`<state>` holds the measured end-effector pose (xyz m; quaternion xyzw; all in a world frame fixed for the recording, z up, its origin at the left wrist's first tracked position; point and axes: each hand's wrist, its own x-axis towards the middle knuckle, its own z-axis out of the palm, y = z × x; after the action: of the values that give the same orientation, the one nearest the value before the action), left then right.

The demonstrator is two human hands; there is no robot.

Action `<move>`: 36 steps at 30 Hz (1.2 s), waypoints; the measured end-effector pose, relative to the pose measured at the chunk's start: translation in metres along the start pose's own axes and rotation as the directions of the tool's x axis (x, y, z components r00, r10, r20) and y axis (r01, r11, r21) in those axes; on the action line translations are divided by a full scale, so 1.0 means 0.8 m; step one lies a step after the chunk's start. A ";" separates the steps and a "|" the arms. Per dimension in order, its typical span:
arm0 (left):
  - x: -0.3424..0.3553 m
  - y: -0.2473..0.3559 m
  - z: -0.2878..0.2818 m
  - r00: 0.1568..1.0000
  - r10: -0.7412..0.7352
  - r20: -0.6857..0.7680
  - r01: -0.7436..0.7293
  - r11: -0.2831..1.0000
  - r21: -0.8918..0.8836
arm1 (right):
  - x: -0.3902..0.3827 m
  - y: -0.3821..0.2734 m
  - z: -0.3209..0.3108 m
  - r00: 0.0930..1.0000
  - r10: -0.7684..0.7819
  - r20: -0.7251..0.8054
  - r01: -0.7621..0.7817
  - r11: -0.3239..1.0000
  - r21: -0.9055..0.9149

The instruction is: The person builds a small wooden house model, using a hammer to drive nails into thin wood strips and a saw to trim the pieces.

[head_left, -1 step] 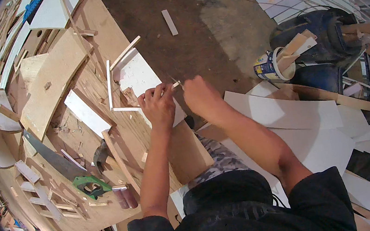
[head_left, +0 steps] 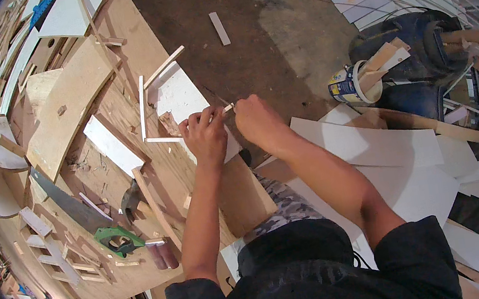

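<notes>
My left hand point(head_left: 205, 137) lies over the corner of a white board point(head_left: 181, 93), its fingers closed on a small light wooden strip point(head_left: 227, 109) whose end sticks out to the right. Right beside that end is my right hand point(head_left: 257, 120), closed in a fist. From it a thin, dark, blade-like tool point(head_left: 221, 100) points up and left across the strip's tip; its handle is hidden in the fist. Narrow white-edged strips point(head_left: 143, 109) stand in an angled frame around the board, left of my left hand.
On the wooden bench lie a handsaw point(head_left: 71, 202) with a green handle, a hammer point(head_left: 131, 201), a white-faced block point(head_left: 111, 143) and wood scraps. White sheets point(head_left: 371, 141) cover the floor at right. A bucket point(head_left: 349, 85) holding offcuts stands near a dark container point(head_left: 408, 48).
My right hand has shifted slightly up and left, closer to the strip's end. My left hand stays nearly where it was.
</notes>
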<state>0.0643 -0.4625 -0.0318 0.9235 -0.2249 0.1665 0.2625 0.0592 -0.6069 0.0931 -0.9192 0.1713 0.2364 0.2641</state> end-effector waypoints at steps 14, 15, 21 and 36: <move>-0.004 -0.002 -0.005 0.997 -0.076 0.029 0.077 0.997 -0.020 | -0.008 0.008 -0.001 0.998 -0.038 0.053 0.046 0.985 -0.168; -0.004 -0.003 -0.004 0.996 -0.085 0.023 0.086 0.996 -0.017 | -0.010 0.002 -0.008 0.995 -0.003 0.096 0.017 0.988 -0.153; -0.003 -0.003 -0.006 0.998 -0.058 0.018 0.058 0.998 -0.010 | -0.001 0.037 0.025 0.991 -0.121 -0.053 0.109 0.976 -0.189; -0.001 -0.002 -0.004 0.999 -0.037 0.039 0.038 0.999 -0.039 | 0.043 0.019 0.016 0.992 0.046 0.114 -0.024 0.981 -0.190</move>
<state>0.0642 -0.4590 -0.0302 0.9251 -0.2160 0.1392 0.2794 0.0766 -0.6186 0.0595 -0.9214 0.1484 0.3101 0.1813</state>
